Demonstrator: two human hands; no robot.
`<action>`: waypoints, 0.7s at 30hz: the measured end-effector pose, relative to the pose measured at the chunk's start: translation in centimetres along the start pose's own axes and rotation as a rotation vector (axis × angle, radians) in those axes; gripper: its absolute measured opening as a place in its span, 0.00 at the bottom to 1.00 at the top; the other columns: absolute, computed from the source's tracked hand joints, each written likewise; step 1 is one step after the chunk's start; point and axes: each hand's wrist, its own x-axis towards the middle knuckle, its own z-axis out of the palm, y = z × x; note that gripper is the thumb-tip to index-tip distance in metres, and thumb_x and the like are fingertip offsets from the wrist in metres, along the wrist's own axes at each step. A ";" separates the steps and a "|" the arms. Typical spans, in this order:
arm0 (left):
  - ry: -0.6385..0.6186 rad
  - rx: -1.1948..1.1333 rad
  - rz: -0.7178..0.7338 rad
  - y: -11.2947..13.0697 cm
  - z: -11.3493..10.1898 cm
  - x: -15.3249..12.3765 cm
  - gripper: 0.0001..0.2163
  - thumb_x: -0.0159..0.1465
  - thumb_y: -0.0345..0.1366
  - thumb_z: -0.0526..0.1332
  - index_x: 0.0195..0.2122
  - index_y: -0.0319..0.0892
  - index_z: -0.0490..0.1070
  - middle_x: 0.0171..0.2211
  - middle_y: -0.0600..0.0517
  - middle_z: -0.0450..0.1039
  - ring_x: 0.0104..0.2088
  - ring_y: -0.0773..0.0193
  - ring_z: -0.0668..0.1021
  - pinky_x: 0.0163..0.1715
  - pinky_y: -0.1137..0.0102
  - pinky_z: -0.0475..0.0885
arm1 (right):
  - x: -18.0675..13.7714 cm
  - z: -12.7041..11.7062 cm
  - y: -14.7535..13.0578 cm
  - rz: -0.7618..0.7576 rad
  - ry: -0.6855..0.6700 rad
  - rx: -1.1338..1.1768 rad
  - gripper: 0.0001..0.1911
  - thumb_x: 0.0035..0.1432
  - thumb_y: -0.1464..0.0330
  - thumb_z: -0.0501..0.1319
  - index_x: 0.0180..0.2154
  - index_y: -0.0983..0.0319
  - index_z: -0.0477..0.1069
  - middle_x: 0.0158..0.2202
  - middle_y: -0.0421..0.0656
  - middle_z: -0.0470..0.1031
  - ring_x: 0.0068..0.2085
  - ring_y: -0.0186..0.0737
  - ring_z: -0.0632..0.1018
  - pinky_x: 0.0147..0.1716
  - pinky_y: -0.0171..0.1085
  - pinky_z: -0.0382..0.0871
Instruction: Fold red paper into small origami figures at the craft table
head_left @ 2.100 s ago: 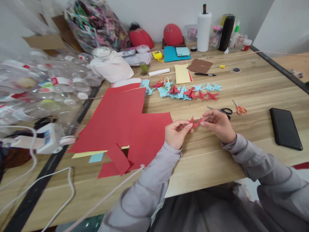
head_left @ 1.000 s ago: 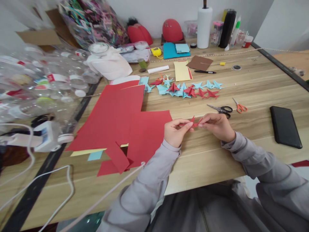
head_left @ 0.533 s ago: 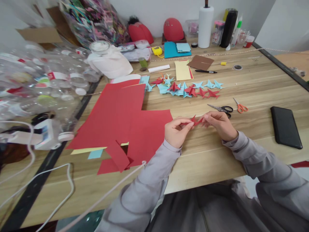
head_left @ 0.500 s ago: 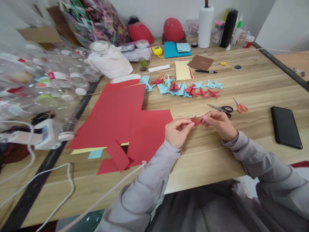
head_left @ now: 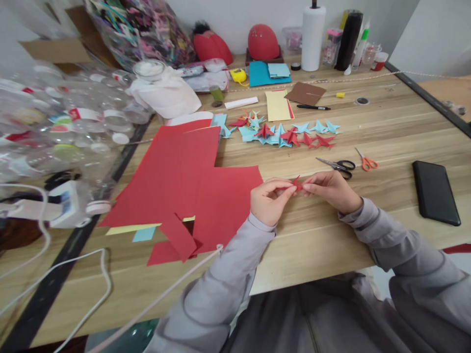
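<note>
**Folded red paper point(head_left: 298, 185) pinched between two hands, near side of the black-handled scissors point(head_left: 334, 164)**

Landmark for all places: the black-handled scissors, lying on the wood-grain table point(head_left: 312, 250).

Left hand point(head_left: 267, 200): thumb and forefinger pinching the left part of the paper, other fingers curled beneath. Position: left of the landmark and closer to the wearer.

Right hand point(head_left: 329, 190): thumb and fingertips pinching the paper's right end; hand just on the wearer's side of the landmark. Fingertips of both hands close together. One pointed red tip stands up between them; much of the piece hidden by fingers. Grey sleeves on both arms.

Just right of the landmark: orange-handled scissors point(head_left: 363, 158). Farther right, nearer the wearer: black phone-like slab point(head_left: 436, 193), lying flat.

Beyond the landmark and to its left: folded red and blue paper shapes point(head_left: 289, 137), pointed, set in a loose band, some overlapping. Farther beyond: black pen point(head_left: 313, 107), brown paper point(head_left: 306, 94), pale yellow paper point(head_left: 277, 106).

Well left of the landmark: large red sheets point(head_left: 228, 206), overlapping, near edge by the left forearm; smaller red pieces point(head_left: 178, 236) by their near edge. Farthest left: clear plastic bottles point(head_left: 86, 117), heaped, blurred.
</note>
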 end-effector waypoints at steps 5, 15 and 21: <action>0.006 -0.106 -0.127 0.0 0.2 0.0 0.05 0.48 0.34 0.70 0.24 0.39 0.77 0.24 0.50 0.78 0.21 0.66 0.79 0.24 0.72 0.74 | 0.0 0.2 0.2 -0.058 0.034 -0.054 0.15 0.47 0.58 0.69 0.25 0.64 0.74 0.23 0.41 0.78 0.25 0.33 0.76 0.29 0.35 0.73; 0.038 -0.135 -0.249 0.1 0.0 0.3 0.10 0.45 0.37 0.73 0.24 0.38 0.76 0.21 0.50 0.78 0.21 0.63 0.80 0.25 0.71 0.76 | 0.0 0.3 0.3 -0.039 0.037 0.090 0.12 0.41 0.63 0.73 0.25 0.63 0.76 0.26 0.41 0.79 0.28 0.34 0.78 0.33 0.36 0.73; 0.036 -0.145 -0.226 -0.1 0.0 0.3 0.10 0.45 0.37 0.73 0.24 0.38 0.77 0.21 0.51 0.78 0.22 0.63 0.80 0.26 0.70 0.76 | 0.0 0.3 0.4 0.000 0.040 0.109 0.12 0.39 0.65 0.74 0.26 0.62 0.76 0.27 0.40 0.80 0.29 0.35 0.79 0.35 0.37 0.74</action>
